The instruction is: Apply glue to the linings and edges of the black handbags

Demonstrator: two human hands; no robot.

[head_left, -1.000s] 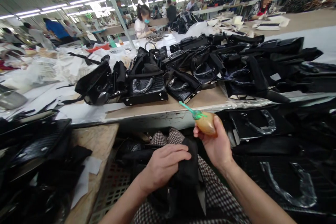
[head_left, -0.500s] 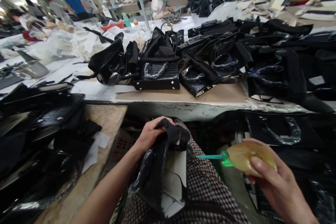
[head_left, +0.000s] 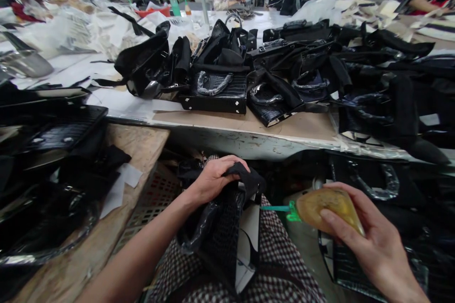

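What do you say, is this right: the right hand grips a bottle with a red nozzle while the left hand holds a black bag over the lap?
Not quite: the nozzle is green, as the head view shows. The right hand grips the bottle, and the left hand holds the black bag over the lap.

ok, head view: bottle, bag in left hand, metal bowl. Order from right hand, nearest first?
1. Bottle: held in the right hand.
2. Bag: left of the bottle, gripped by the left hand.
3. Metal bowl: far left, well beyond the bag.
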